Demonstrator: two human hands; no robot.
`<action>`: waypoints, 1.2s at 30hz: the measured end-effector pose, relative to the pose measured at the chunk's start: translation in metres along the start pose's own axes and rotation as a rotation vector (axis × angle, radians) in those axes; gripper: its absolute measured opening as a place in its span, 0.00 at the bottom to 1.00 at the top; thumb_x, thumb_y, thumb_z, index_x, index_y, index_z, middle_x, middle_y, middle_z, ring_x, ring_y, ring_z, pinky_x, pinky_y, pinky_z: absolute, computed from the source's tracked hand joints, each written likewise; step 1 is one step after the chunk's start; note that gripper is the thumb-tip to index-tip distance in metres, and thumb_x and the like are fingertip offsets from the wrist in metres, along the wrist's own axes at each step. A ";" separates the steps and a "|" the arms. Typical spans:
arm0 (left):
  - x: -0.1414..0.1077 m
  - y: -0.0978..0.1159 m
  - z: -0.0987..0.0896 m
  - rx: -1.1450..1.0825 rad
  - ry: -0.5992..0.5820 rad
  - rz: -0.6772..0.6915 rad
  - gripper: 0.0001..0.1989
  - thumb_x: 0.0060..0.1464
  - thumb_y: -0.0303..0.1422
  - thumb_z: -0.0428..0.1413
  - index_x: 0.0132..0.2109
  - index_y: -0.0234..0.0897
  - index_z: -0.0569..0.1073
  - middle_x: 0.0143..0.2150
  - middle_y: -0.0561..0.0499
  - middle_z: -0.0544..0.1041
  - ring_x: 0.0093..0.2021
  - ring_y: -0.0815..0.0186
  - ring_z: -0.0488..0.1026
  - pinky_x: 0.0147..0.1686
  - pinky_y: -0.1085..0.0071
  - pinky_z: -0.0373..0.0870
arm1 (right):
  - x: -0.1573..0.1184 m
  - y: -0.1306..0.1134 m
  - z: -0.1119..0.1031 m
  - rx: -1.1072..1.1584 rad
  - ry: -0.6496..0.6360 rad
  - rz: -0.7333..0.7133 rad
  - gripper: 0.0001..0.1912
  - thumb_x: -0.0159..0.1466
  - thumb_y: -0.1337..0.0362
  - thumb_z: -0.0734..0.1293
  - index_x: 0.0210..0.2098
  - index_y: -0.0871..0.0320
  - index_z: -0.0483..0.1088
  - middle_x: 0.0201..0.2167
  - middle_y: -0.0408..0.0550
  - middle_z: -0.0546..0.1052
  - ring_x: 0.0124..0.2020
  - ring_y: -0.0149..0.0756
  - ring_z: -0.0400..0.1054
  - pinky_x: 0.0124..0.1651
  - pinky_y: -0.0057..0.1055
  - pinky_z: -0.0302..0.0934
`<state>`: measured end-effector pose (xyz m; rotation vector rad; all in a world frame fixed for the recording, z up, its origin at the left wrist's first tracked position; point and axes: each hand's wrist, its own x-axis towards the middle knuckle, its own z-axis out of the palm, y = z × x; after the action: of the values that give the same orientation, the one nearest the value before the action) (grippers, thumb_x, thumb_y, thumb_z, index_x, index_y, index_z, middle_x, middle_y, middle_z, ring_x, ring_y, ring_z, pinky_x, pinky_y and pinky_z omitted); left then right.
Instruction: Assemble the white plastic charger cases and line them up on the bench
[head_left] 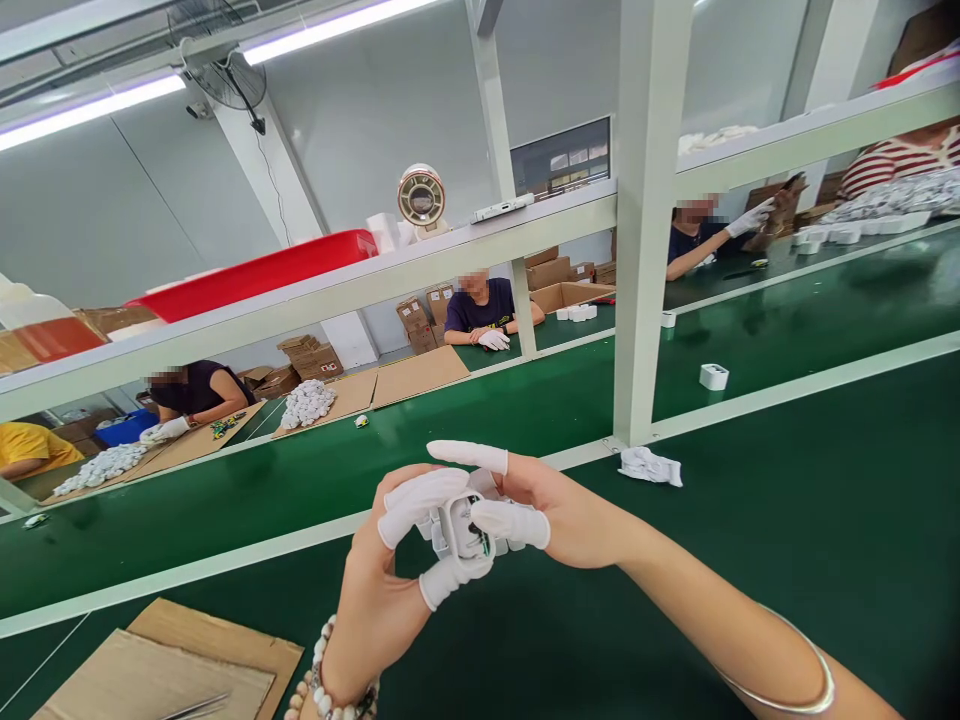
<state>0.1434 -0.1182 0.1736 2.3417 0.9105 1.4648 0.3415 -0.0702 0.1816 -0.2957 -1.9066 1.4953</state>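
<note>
A small white plastic housing is held up above the green work surface, its open side showing dark and green parts inside. My left hand, with white finger covers and a bead bracelet, wraps its fingers and thumb round the housing. From the right, my right hand has its covered thumb at the housing's opening, while one covered finger stretches out above. Several white pieces show partly behind the housing, hidden by the fingers.
Cardboard sheets with metal tweezers lie at lower left. A crumpled white glove rests near the post. Beyond, a green conveyor belt carries a white housing. Several people sit across it. A red tray stands on the shelf.
</note>
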 end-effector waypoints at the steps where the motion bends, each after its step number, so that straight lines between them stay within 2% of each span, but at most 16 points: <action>1: 0.000 -0.001 0.000 -0.006 0.002 -0.003 0.26 0.48 0.25 0.64 0.54 0.45 0.70 0.53 0.46 0.70 0.54 0.57 0.66 0.51 0.63 0.68 | -0.001 -0.001 -0.001 -0.021 0.001 -0.006 0.32 0.66 0.56 0.64 0.66 0.50 0.52 0.35 0.45 0.70 0.32 0.30 0.64 0.33 0.29 0.61; 4: 0.000 -0.003 -0.002 -0.009 0.001 -0.004 0.27 0.48 0.24 0.64 0.55 0.44 0.70 0.53 0.45 0.70 0.54 0.56 0.66 0.50 0.63 0.69 | -0.004 -0.008 -0.006 -0.132 0.004 -0.013 0.34 0.63 0.60 0.67 0.66 0.48 0.52 0.37 0.44 0.71 0.34 0.30 0.65 0.37 0.29 0.63; 8: 0.000 -0.007 -0.005 0.054 -0.004 0.022 0.26 0.49 0.25 0.63 0.55 0.43 0.70 0.54 0.44 0.69 0.54 0.54 0.66 0.50 0.60 0.69 | -0.008 -0.015 -0.009 -0.213 -0.015 0.038 0.43 0.57 0.62 0.73 0.66 0.44 0.50 0.47 0.47 0.72 0.41 0.35 0.68 0.43 0.33 0.65; 12: -0.003 -0.008 -0.004 0.186 0.023 0.090 0.27 0.49 0.24 0.62 0.56 0.43 0.69 0.55 0.43 0.68 0.55 0.53 0.65 0.51 0.56 0.69 | -0.005 -0.011 -0.005 -0.182 -0.055 0.111 0.51 0.53 0.65 0.75 0.68 0.44 0.45 0.45 0.46 0.73 0.41 0.36 0.68 0.43 0.35 0.65; 16: -0.003 -0.006 -0.002 0.326 0.052 0.193 0.28 0.49 0.23 0.61 0.57 0.43 0.68 0.54 0.43 0.68 0.54 0.53 0.66 0.50 0.55 0.68 | 0.001 -0.002 0.000 -0.046 -0.069 0.120 0.47 0.56 0.65 0.73 0.68 0.47 0.46 0.45 0.47 0.71 0.44 0.36 0.67 0.49 0.38 0.63; 19: -0.002 -0.006 -0.002 0.409 0.090 0.261 0.29 0.49 0.22 0.61 0.57 0.42 0.68 0.53 0.43 0.69 0.53 0.53 0.66 0.50 0.55 0.68 | 0.003 0.001 -0.001 0.126 -0.104 0.130 0.41 0.58 0.68 0.70 0.66 0.45 0.50 0.47 0.47 0.70 0.46 0.35 0.66 0.50 0.38 0.62; 23: 0.002 -0.006 -0.003 0.490 0.119 0.317 0.27 0.49 0.22 0.62 0.56 0.40 0.69 0.51 0.43 0.71 0.52 0.54 0.67 0.48 0.56 0.67 | 0.004 0.002 -0.003 0.228 -0.103 0.168 0.38 0.57 0.70 0.70 0.64 0.44 0.57 0.48 0.48 0.70 0.45 0.36 0.66 0.47 0.37 0.63; 32: 0.007 0.001 -0.006 0.742 0.081 0.493 0.22 0.49 0.20 0.60 0.52 0.36 0.69 0.47 0.42 0.76 0.50 0.56 0.69 0.52 0.53 0.62 | 0.009 0.001 0.002 0.295 -0.077 0.250 0.40 0.55 0.75 0.63 0.65 0.46 0.56 0.39 0.44 0.72 0.34 0.30 0.65 0.37 0.28 0.59; 36: 0.008 -0.003 -0.010 0.745 0.059 0.466 0.21 0.50 0.22 0.60 0.52 0.38 0.69 0.46 0.43 0.76 0.49 0.56 0.70 0.53 0.52 0.62 | 0.012 0.002 0.002 0.306 -0.083 0.254 0.40 0.53 0.74 0.63 0.64 0.47 0.57 0.39 0.43 0.72 0.33 0.29 0.65 0.36 0.28 0.60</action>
<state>0.1361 -0.1121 0.1830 3.2430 1.1232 1.5375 0.3307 -0.0639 0.1844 -0.3482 -1.7180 1.9675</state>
